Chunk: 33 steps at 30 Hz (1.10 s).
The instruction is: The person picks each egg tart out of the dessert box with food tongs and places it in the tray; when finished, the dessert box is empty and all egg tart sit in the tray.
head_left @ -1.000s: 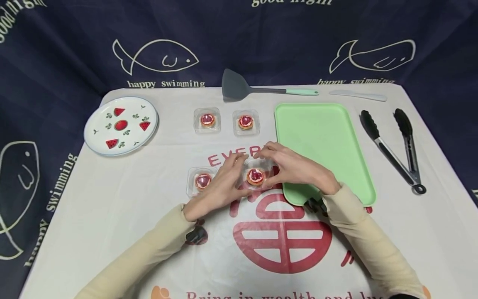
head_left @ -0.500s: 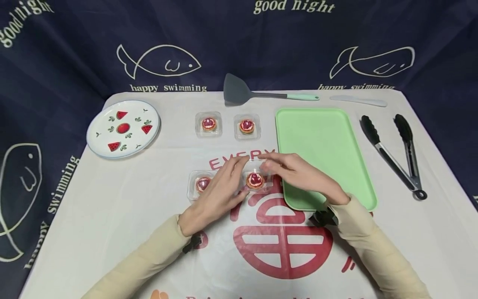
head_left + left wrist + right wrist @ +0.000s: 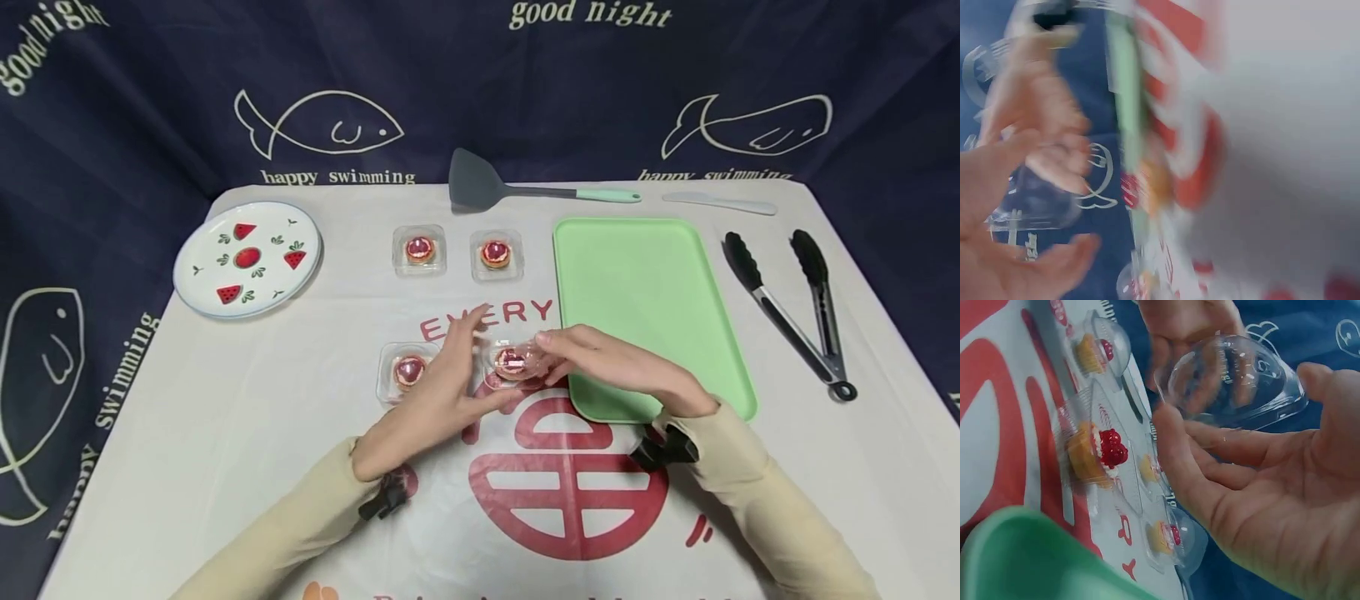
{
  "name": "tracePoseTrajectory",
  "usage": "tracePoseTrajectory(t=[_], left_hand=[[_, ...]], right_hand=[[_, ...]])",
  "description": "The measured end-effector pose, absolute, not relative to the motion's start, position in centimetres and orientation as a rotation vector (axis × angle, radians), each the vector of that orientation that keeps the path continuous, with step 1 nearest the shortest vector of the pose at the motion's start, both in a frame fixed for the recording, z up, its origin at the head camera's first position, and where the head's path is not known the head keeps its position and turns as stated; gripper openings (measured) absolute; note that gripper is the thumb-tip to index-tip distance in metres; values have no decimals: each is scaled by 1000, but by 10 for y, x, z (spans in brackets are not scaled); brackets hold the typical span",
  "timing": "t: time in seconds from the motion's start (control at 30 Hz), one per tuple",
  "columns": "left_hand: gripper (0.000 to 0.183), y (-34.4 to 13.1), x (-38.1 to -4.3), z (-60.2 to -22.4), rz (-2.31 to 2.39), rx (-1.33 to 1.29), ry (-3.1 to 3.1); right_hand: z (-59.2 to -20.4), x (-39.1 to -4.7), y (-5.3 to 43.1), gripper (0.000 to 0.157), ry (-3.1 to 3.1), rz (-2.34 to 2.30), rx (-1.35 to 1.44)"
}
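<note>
My right hand (image 3: pixel 600 358) holds a clear domed plastic lid (image 3: pixel 1229 381) by its edges, between thumb and fingers. Under the lid, a small berry tart (image 3: pixel 1099 450) with red fruit and white cream sits in its clear plastic base (image 3: pixel 1094 497) on the table; the lid is lifted off it. My left hand (image 3: pixel 438 387), thumb and fingers spread, is at the left of that base and holds nothing. It partly covers another tart in a closed clear box (image 3: pixel 408 371). Motion blurs the left wrist view, where the lid (image 3: pixel 1038 203) shows behind the fingers.
Two more boxed tarts (image 3: pixel 419 249) stand farther back. A green tray (image 3: pixel 637 308) lies right of the hands, with black tongs (image 3: pixel 795 317) beyond it. A spatula (image 3: pixel 480 179) and a white knife (image 3: pixel 720 202) lie along the back edge; a watermelon-patterned plate (image 3: pixel 270 271) is at left.
The clear lid has come off the middle tart's base and is now in my right hand, which has shifted slightly right and nearer. My left hand's thumb and fingers have spread and let go.
</note>
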<state>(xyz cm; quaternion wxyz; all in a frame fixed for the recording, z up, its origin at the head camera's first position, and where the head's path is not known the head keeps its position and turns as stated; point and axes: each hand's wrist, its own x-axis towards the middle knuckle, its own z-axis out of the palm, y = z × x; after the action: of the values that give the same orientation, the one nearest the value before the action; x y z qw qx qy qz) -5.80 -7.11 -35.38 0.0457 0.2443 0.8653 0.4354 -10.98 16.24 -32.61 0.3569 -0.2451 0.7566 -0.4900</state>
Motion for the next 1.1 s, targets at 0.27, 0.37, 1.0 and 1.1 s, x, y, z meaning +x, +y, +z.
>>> tracePoseTrajectory(t=[0.27, 0.37, 1.0, 1.1], left_hand=[[67, -84, -56, -348, 1633, 477, 2038], [74, -85, -54, -351, 1546, 577, 2136], [69, -76, -33, -376, 752, 1064, 2681], [69, -75, -33, -379, 729, 1084, 2693]], right_hand=[[-327, -94, 163, 56, 2232, -1049, -893], [-325, -88, 162, 67, 2313, -934, -951], [-347, -54, 147, 87, 2619, -407, -1242], [-348, -51, 147, 82, 2608, -419, -1186]])
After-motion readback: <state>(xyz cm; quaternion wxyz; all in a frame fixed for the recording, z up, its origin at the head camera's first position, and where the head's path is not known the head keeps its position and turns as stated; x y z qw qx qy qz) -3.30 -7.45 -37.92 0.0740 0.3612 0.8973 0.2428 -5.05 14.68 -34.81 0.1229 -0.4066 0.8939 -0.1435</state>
